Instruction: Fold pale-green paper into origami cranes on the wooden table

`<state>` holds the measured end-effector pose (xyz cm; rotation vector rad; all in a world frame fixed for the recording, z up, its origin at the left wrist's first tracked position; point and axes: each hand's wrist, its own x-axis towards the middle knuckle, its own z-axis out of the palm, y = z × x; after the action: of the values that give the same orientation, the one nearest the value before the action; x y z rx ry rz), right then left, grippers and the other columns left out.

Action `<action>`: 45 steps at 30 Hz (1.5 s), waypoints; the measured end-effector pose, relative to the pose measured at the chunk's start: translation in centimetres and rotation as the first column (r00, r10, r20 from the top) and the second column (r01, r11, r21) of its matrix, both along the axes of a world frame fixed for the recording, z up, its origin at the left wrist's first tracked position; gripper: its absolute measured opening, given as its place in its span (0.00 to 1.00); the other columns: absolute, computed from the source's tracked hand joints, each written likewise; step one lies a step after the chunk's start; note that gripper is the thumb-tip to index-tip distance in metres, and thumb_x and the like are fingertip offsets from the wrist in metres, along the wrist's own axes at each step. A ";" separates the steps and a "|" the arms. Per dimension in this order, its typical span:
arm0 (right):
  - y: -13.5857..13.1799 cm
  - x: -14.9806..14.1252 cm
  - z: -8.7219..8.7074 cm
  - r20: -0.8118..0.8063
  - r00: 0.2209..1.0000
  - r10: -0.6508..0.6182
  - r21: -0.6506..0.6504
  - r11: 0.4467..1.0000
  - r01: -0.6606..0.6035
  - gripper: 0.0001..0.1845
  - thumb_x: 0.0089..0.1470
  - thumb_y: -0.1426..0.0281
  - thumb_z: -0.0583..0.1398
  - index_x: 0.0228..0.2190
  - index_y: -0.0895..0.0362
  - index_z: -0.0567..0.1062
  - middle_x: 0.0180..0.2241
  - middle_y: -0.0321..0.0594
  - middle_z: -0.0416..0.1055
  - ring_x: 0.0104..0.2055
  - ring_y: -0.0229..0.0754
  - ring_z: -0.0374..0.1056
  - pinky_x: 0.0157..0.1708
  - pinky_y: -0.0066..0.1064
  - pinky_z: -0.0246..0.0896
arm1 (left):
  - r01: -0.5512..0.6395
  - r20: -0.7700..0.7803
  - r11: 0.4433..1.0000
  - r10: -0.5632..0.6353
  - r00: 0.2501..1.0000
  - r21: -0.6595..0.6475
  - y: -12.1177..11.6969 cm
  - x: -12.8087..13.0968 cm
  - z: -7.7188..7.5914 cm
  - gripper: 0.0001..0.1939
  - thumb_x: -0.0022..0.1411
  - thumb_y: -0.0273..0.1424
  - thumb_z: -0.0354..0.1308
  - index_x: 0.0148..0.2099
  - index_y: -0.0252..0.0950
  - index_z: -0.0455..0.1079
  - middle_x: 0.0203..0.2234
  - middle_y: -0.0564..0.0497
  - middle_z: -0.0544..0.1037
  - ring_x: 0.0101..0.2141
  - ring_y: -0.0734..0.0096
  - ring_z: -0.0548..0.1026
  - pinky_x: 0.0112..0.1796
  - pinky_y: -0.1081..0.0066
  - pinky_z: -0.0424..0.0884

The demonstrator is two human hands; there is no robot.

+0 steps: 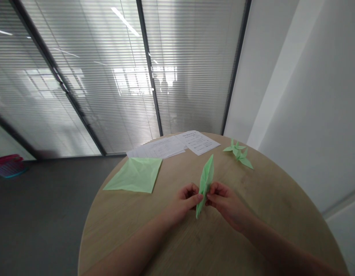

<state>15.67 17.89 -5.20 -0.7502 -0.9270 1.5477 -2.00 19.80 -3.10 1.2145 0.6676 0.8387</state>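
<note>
Between my two hands is a folded piece of light green paper point(206, 174), long and pointed at both ends, held tilted above the table. My left hand point(191, 197) pinches its left side near the lower half, thumb on the near face. From the other side, my right hand point(222, 198) grips the paper's right edge between thumb and bent fingers. Some fingertips are hidden behind the paper. To the left lies a creased green sheet point(139, 174), spread flat. Several folded green paper shapes point(237, 152) with pointed tips sit together at the right.
Printed white sheets point(198, 142) overlap along the far edge of the round wooden table point(269, 214). Beyond stand glass partitions with blinds point(194, 76), and a white wall point(315, 115) is close on the right. A red and blue basket point(9, 165) is at far left.
</note>
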 end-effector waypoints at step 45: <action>-0.1 -0.6 -0.7 0.357 0.929 0.093 0.136 0.979 -0.151 0.19 0.46 0.59 0.71 0.30 0.55 0.70 0.30 0.36 0.71 0.33 0.40 0.66 0.35 0.33 0.59 | -0.230 -0.302 0.831 0.420 0.856 0.507 0.5 -0.7 -0.1 0.09 0.67 0.37 0.52 0.38 0.38 0.68 0.28 0.52 0.75 0.30 0.67 0.74 0.33 0.69 0.68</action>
<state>15.09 17.77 -5.92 -0.8808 -1.3694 1.4485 -2.72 20.29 -3.22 1.7600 1.0847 1.0890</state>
